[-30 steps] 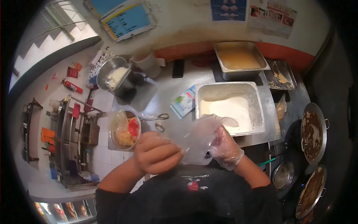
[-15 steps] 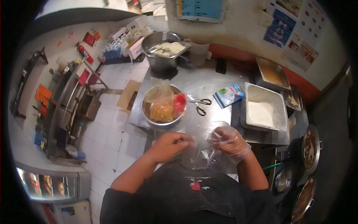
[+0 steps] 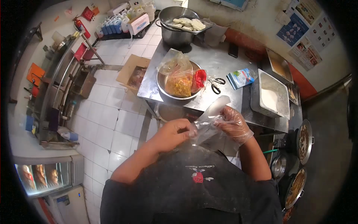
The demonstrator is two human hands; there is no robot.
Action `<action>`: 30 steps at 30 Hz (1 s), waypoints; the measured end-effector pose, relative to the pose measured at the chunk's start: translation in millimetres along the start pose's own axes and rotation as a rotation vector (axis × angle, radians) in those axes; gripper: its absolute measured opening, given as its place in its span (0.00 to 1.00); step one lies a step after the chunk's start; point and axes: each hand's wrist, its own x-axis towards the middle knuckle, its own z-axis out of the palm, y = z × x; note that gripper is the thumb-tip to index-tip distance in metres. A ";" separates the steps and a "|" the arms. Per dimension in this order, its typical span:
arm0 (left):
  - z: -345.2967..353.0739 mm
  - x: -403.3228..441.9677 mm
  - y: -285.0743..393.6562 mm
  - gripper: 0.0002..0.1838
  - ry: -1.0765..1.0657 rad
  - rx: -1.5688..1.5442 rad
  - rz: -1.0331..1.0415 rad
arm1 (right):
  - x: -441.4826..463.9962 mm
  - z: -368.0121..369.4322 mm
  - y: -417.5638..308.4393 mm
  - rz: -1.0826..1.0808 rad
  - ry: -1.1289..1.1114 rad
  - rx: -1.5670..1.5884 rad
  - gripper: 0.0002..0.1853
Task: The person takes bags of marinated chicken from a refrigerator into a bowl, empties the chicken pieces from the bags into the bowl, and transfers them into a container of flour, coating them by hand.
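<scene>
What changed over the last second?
View swung left; things on the table sit farther right in the picture. The clear plastic no longer overlaps the metal pan in view. Nothing visibly let go: left hand and gloved right hand still grip the plastic. Bowl, scissors and carton stayed put.

Scissors (image 3: 211, 81) lie between the bowl (image 3: 160, 80) and the carton (image 3: 242, 78), with what seems a phone (image 3: 233, 50) farther behind.

Just right of the steel bowl (image 3: 161, 84) lie black-handled scissors (image 3: 212, 80), then a blue-and-white carton (image 3: 241, 78) and a deep pan (image 3: 262, 107) holding something white (image 3: 268, 97). Behind the bowl stands a large pot (image 3: 176, 37) topped by a tray (image 3: 207, 27) of pale pieces (image 3: 192, 24); left of the bowl, a cardboard box (image 3: 129, 67) sits on the floor (image 3: 97, 98).
</scene>
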 end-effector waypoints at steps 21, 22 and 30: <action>9.8 6.3 8.2 0.08 0.211 -0.027 -0.032 | -11.9 37.7 -17.9 -0.459 0.080 -0.403 0.10; 11.2 7.0 6.2 0.07 0.228 -0.117 -0.045 | -12.9 35.7 -13.9 -0.431 0.054 -0.352 0.11; 14.3 7.2 1.9 0.10 0.132 -0.108 -0.139 | -16.5 47.5 -25.2 -0.329 0.001 -0.371 0.16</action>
